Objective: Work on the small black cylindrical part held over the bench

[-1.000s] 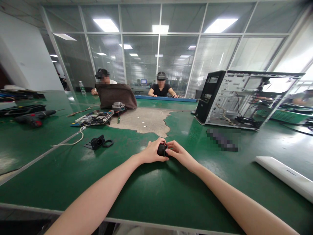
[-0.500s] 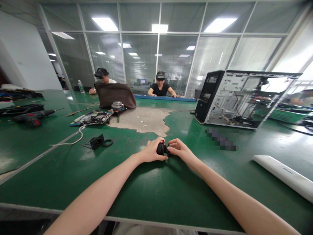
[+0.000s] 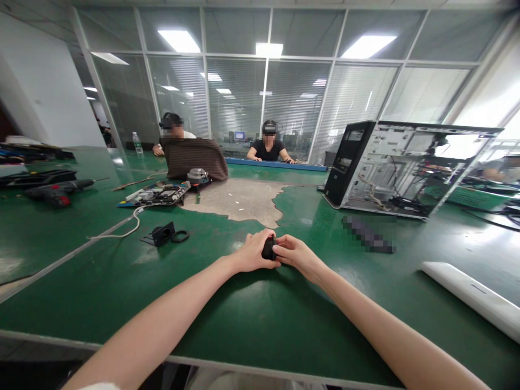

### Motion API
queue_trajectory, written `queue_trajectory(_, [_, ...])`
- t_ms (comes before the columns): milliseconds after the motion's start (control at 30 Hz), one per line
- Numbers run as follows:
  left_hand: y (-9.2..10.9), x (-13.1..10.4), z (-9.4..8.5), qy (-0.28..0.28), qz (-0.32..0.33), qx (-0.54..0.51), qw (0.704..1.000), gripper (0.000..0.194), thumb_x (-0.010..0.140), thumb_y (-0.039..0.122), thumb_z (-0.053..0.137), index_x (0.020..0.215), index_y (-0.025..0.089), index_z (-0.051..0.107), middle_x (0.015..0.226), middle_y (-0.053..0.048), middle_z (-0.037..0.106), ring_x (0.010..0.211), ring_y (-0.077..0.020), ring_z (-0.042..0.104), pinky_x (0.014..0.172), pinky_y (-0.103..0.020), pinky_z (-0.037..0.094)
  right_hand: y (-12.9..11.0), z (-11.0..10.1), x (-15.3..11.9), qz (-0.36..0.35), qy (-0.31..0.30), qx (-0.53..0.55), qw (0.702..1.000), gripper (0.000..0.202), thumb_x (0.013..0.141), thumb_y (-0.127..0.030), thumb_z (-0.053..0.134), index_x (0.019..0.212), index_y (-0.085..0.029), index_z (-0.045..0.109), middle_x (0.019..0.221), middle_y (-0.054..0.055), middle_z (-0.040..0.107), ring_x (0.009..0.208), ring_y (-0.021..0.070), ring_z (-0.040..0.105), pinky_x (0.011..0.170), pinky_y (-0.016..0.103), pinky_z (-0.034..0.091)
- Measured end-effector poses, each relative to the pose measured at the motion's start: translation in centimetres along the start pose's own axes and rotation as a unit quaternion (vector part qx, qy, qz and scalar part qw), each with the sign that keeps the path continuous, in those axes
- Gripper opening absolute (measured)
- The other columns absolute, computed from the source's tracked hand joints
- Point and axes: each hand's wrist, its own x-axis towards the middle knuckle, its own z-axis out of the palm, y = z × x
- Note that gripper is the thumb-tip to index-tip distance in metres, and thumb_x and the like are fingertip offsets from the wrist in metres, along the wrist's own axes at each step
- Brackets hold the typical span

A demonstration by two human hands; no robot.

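Observation:
A small black cylindrical part (image 3: 268,249), like a lens barrel, is held just above the green tabletop in front of me. My left hand (image 3: 251,254) is closed round its left side, thumb below and fingers over the top. From the right, the fingertips of my right hand (image 3: 296,252) pinch the part's right end; they cover much of it. To the left on the table rests a black square mount with a round opening (image 3: 161,234), and a flat black ring (image 3: 180,236) lies against its right side.
An open computer case (image 3: 406,168) stands at right, with a white panel (image 3: 473,295) nearer me. At left are a circuit board (image 3: 156,194) with a cable and a drill (image 3: 59,192). Two people (image 3: 268,147) sit across the table by a brown cloth-covered object (image 3: 197,157).
My right hand has moved slightly left, closer to my left hand. The narrower right end of the black part, visible before between the hands, is now mostly hidden.

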Motion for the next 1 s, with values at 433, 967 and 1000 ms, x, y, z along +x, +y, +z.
queue_trajectory(433, [-0.1, 0.0, 0.2, 0.008, -0.004, -0.02, 1.0, 0.057, 0.057, 0.043, 0.064, 0.102, 0.023, 0.036, 0.098, -0.001, 0.05, 0.089, -0.0187, 0.048, 0.08, -0.032, 0.029, 0.9, 0.6, -0.8, -0.165, 0.056, -0.229, 0.958, 0.017, 0.081, -0.037, 0.038, 0.083, -0.021, 0.044, 0.07, -0.002, 0.053, 0.063, 0.0105, 0.051, 0.058, 0.023, 0.041])
queue_trajectory(967, [-0.7, 0.3, 0.6, 0.005, -0.005, -0.027, 1.0, 0.057, 0.058, 0.045, 0.063, 0.103, 0.023, 0.035, 0.099, -0.001, 0.049, 0.089, -0.0188, 0.048, 0.079, -0.032, 0.029, 1.1, -0.3, 0.0, -0.147, 0.007, -0.135, 0.98, 0.02, 0.076, -0.034, 0.048, 0.089, -0.02, 0.043, 0.086, 0.0, 0.05, 0.073, 0.0104, 0.051, 0.068, 0.027, 0.044])
queue_trajectory(1000, [-0.7, 0.2, 0.6, 0.005, -0.002, -0.027, 1.0, 0.057, 0.058, 0.045, 0.063, 0.103, 0.023, 0.035, 0.1, -0.001, 0.049, 0.09, -0.0189, 0.048, 0.079, -0.032, 0.029, 1.2, -0.4, 0.1, -0.138, 0.003, -0.132, 0.982, 0.02, 0.076, -0.034, 0.048, 0.09, -0.02, 0.043, 0.085, 0.0, 0.05, 0.073, 0.0107, 0.051, 0.069, 0.027, 0.044])
